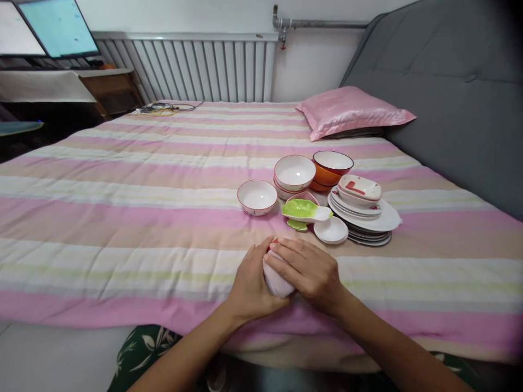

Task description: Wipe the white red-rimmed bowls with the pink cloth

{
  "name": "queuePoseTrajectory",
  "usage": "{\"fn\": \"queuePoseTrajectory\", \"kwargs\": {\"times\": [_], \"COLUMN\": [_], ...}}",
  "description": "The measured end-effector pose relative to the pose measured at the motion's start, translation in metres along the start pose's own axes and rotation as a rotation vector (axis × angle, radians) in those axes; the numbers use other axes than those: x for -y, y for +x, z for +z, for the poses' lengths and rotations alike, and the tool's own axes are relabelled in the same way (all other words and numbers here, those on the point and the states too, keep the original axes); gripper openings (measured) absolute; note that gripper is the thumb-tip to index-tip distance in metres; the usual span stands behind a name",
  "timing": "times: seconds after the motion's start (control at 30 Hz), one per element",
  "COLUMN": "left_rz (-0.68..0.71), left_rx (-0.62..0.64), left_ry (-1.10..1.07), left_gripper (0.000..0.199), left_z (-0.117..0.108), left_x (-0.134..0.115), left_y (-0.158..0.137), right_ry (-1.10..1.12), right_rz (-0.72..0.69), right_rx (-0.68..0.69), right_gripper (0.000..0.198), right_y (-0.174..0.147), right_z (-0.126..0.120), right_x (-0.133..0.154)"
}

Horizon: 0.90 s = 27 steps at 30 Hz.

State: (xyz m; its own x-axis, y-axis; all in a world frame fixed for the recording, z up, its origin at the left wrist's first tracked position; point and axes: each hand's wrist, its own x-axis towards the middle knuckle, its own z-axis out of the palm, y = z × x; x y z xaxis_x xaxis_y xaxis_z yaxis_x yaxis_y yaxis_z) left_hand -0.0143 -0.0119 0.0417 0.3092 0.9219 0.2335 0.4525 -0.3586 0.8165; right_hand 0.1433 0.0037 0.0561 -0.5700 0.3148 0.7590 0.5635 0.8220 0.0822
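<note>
Just above the near edge of the bed, my left hand (pixel 254 286) wraps round a pale pinkish-white thing (pixel 278 279), with a bit of red showing at its top. My right hand (pixel 308 269) lies closed over the same thing from the right. The fingers cover most of it, so I cannot tell its kind. Beyond my hands stand a single white bowl with a red rim (pixel 257 197), a stack of similar bowls (pixel 295 173), a green-and-white cabbage-shaped dish (pixel 304 209) and small white saucers (pixel 330 230).
Orange bowls (pixel 327 175) are stacked behind. At the right is a pile of plates (pixel 386 218), topped by rectangular dishes (pixel 359 188). A pink pillow (pixel 355 111) lies by the grey headboard (pixel 445 92). Cables (pixel 169 108) rest on the striped bedspread (pixel 122 218) near the radiator (pixel 204 68).
</note>
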Motion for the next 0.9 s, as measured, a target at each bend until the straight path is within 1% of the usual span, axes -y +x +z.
{"fn": "queuePoseTrajectory", "kwargs": {"times": [0.07, 0.17, 0.3, 0.4, 0.63, 0.7, 0.73, 0.8, 0.83, 0.9], "left_rz": [-0.015, -0.025, -0.027, -0.038, -0.041, -0.022, -0.005, 0.025, 0.037, 0.054], "left_rx": [0.009, -0.011, -0.031, -0.024, -0.004, 0.001, -0.001, -0.018, -0.025, -0.037], "left_ry": [-0.008, -0.019, -0.005, 0.006, -0.009, -0.021, -0.027, -0.045, -0.063, -0.108], "left_gripper": [0.082, 0.082, 0.084, 0.082, 0.082, 0.083, 0.083, 0.081, 0.081, 0.081], "left_z": [-0.001, 0.0, 0.002, 0.002, 0.0, -0.002, -0.003, -0.005, -0.005, -0.005], "left_x": [0.0, 0.003, 0.005, 0.004, 0.004, 0.004, 0.003, 0.001, 0.0, -0.001], "left_y": [0.0, -0.002, -0.002, -0.002, -0.002, -0.002, -0.002, -0.001, -0.001, -0.001], "right_ry": [0.031, 0.11, 0.274, 0.382, 0.451, 0.446, 0.426, 0.344, 0.267, 0.089], "right_rz": [0.028, 0.136, 0.296, 0.405, 0.609, 0.609, 0.581, 0.477, 0.408, 0.261], "right_rx": [0.016, 0.035, -0.038, -0.056, -0.086, -0.106, -0.114, -0.11, -0.105, -0.041], "right_gripper": [0.024, 0.027, 0.027, 0.027, 0.03, 0.029, 0.029, 0.028, 0.029, 0.029], "right_y": [-0.001, -0.006, -0.015, -0.024, -0.045, -0.042, -0.039, -0.028, -0.021, -0.008], "right_z": [0.001, 0.002, 0.007, 0.014, 0.031, 0.029, 0.025, 0.014, 0.009, -0.001], "right_x": [0.001, -0.006, -0.018, -0.027, -0.034, -0.033, -0.033, -0.029, -0.027, -0.019]}}
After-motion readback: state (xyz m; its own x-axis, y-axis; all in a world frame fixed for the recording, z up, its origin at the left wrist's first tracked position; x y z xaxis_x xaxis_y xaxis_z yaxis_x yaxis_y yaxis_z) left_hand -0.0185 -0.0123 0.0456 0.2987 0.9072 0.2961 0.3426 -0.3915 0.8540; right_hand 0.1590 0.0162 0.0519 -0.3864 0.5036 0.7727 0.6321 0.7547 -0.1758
